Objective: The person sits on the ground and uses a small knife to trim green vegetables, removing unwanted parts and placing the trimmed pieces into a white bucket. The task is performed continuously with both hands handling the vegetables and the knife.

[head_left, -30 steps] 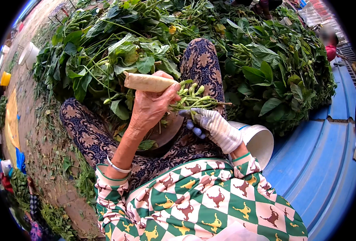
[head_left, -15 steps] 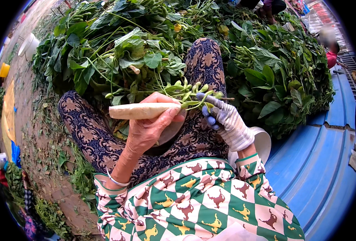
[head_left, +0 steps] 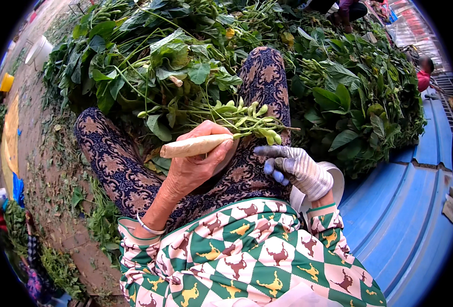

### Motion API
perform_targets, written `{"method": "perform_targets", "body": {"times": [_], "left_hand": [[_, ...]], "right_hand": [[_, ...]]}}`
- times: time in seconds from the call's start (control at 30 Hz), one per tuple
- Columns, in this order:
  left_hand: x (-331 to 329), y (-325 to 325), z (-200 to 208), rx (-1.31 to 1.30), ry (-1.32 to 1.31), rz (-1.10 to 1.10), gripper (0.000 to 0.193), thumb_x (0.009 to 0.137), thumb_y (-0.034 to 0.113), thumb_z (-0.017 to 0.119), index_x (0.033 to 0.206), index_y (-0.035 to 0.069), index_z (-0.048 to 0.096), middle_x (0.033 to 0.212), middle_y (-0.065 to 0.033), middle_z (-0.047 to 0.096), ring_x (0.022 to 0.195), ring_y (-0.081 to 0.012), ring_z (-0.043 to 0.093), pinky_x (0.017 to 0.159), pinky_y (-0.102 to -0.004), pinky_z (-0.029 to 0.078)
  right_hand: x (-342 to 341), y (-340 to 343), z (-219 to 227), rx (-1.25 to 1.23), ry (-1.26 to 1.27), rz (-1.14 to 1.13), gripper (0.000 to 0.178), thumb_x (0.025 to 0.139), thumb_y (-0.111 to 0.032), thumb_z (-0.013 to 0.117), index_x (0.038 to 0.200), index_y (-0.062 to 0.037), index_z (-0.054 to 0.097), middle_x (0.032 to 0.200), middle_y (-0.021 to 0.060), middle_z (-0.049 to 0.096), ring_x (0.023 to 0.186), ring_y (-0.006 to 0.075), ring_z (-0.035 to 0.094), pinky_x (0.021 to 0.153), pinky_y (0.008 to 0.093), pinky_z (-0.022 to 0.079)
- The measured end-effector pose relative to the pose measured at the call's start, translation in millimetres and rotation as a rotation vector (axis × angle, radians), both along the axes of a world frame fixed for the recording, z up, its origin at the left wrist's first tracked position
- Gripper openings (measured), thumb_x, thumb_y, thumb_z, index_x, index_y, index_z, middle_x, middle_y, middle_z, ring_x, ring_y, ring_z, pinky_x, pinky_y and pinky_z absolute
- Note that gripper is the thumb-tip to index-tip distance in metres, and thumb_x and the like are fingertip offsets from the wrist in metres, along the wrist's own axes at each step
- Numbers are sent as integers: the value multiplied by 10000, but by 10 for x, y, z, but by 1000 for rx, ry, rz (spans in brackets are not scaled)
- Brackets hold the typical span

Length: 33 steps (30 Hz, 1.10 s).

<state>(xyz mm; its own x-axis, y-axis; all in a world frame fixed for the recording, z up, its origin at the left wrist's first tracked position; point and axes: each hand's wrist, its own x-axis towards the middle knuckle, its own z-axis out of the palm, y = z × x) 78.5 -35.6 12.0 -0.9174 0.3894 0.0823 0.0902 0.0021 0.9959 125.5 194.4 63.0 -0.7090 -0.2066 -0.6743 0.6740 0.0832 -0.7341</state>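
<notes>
My bare left hand [head_left: 198, 153], a bangle at its wrist, is closed on a pale, tapered, stick-like piece [head_left: 193, 147]. Past its fingertips spreads a green bean stalk [head_left: 252, 122] with plump pods. Whether those fingers also grip the stalk is hidden. My right hand [head_left: 298, 171] wears a striped, blue-tipped glove and hovers just below the pods, apart from them. Its index finger reaches out to the left while the other fingers curl loosely; nothing shows in it. Between my knees, a container is mostly covered by my left hand.
A big heap of leafy bean plants [head_left: 134, 66] rises before my knees, continuing to the right. A white bucket [head_left: 336, 179] stands behind my right hand. Blue corrugated sheeting [head_left: 390, 215] lies at the right. Another white bucket [head_left: 39, 52] is far left; other people sit at the edges.
My right hand has come away from the pods, moving down and slightly right. The pale piece in my left hand has shifted right and turned a little; the pods now show fully.
</notes>
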Motion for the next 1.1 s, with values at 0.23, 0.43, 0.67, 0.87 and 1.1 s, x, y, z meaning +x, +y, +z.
{"method": "perform_targets", "body": {"times": [0.23,0.43,0.67,0.87,1.1], "left_hand": [[20,54,120,-113,431,-18,147,754,6,656,868,-24,569,818,-122,588,729,-264,603,653,-316,498],[35,0,137,-106,440,146,159,746,10,661,881,-16,581,865,-120,594,834,-262,602,712,-301,493],[97,-82,190,332,-463,143,151,897,131,562,967,0,534,922,-126,621,880,-185,633,788,-291,536],[107,-58,100,334,-478,168,144,877,152,601,935,26,562,887,-48,610,832,-110,588,751,-238,493],[137,1,126,219,-365,217,78,863,105,617,891,41,581,804,27,580,730,-26,507,649,-162,409]], "right_hand": [[-125,-251,-282,33,163,92,498,903,-524,431,973,-69,620,607,-71,450,491,21,365,435,166,273],[-275,-406,-206,133,230,48,132,860,-136,605,887,-16,654,721,-51,575,634,20,458,549,183,391],[-304,-484,-228,228,195,-9,124,849,-127,614,890,-17,655,723,-29,593,609,24,488,529,193,423],[-313,-528,-333,350,286,63,137,827,-149,642,879,-22,652,676,-1,606,579,61,525,509,219,438],[-314,-653,-309,816,629,372,245,792,-310,644,886,-84,640,766,150,635,710,329,609,637,402,479]]}}
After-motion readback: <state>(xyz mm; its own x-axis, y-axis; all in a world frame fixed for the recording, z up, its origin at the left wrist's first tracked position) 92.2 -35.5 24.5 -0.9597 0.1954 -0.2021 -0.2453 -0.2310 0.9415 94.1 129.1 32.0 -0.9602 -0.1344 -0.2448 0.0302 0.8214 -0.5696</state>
